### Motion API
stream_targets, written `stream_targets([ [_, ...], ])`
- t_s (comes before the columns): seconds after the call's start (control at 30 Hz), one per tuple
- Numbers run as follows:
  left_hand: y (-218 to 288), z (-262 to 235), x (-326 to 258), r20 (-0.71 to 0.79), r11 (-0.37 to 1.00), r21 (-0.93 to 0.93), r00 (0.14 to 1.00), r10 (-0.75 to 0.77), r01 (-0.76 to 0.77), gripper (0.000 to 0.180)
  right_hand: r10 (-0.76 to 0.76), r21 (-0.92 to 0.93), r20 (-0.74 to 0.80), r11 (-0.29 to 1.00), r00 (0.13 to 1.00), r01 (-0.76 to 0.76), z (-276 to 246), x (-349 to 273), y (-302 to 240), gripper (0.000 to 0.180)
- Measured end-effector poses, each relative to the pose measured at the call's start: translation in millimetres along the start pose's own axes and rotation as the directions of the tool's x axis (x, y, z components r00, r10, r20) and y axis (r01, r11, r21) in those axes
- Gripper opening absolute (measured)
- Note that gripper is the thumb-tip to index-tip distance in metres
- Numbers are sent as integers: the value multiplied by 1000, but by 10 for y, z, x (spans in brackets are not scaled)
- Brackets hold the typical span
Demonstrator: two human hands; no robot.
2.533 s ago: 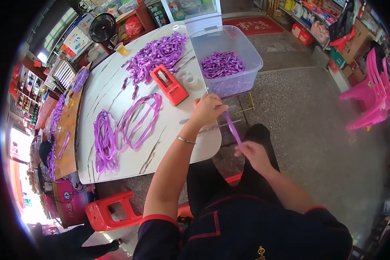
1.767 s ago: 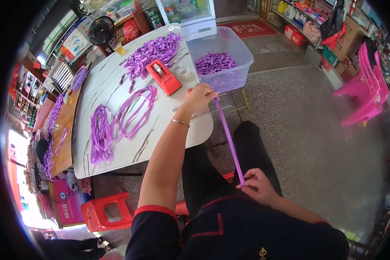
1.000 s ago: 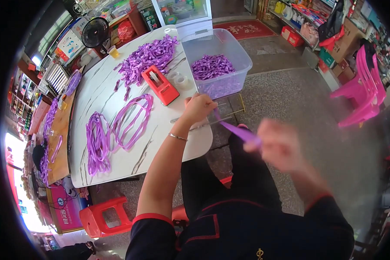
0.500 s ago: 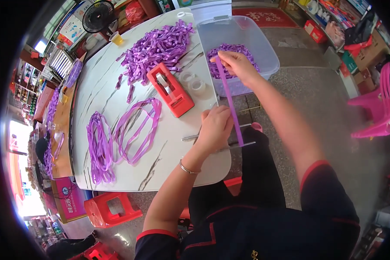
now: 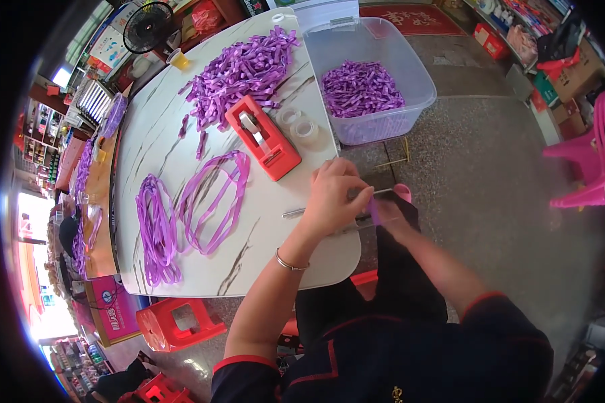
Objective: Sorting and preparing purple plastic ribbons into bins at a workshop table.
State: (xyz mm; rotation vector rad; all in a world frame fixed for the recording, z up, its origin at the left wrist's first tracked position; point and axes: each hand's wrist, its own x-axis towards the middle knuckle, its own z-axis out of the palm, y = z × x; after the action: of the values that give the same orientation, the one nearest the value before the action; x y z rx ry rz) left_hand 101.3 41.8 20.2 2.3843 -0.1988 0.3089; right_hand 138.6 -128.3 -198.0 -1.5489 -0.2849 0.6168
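White marble-patterned table point(image 5: 181, 127), rounded corners, set on speckled grey floor; shop shelving along the far edges. All positions below are given relative to the red tape dispenser point(image 5: 262, 136) lying near the table's middle.

Item: heap of short purple ribbon pieces point(image 5: 238, 67), just beyond the dispenser toward the far end of the table.
Item: two small clear tape rolls point(image 5: 298, 122), just beside the dispenser on its right.
Item: clear plastic bin point(image 5: 410, 60), right of the dispenser and off the table edge, holding a layer of cut purple ribbon pieces point(image 5: 361, 87).
Item: long purple ribbon loops point(image 5: 212, 201), on the near-left side of the dispenser; a second thicker bundle of purple ribbon point(image 5: 156, 232) farther left of that.
Item: black fan point(image 5: 148, 25) and yellow cup point(image 5: 177, 59), well beyond the dispenser at the table's far corner.
Item: red plastic stool point(image 5: 180, 322), under the near table edge, well below the dispenser.
Item: pink plastic chairs point(image 5: 591, 168), far right of the dispenser.

Left hand point(image 5: 336, 195): near-right of the dispenser at the table edge, fingers curled and pressed together around a short purple ribbon strip point(image 5: 375, 209); bracelet on the wrist.
Right hand point(image 5: 390, 218): touching the left, blurred; it pinches the same strip. A pink-tipped metal tool point(image 5: 343, 205) lies beneath both hands, partly hidden.
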Motion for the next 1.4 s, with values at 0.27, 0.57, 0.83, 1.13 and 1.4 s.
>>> stream_targets([
  [0.27,-55,23,-30,32,998,41,999,44,-45,10,53,-174,60,984,997,-42,154,-1843,-1160,17],
  [0.57,-82,33,-27,5,999,18,999,42,-42,12,-443,-207,107,866,890,456,64,-1234,-2426,15],
  [0.83,-150,47,43,-91,974,-227,995,-40,18,16,-172,-18,82,985,982,174,36,69,-2340,24],
  [1.13,-141,63,32,-50,979,-199,998,-47,36,13,68,11,105,998,992,-69,-92,261,-1464,26],
  [1.4,-60,4,-28,72,996,68,996,47,-52,13,78,232,-117,971,990,-50,278,-770,-1264,15],
])
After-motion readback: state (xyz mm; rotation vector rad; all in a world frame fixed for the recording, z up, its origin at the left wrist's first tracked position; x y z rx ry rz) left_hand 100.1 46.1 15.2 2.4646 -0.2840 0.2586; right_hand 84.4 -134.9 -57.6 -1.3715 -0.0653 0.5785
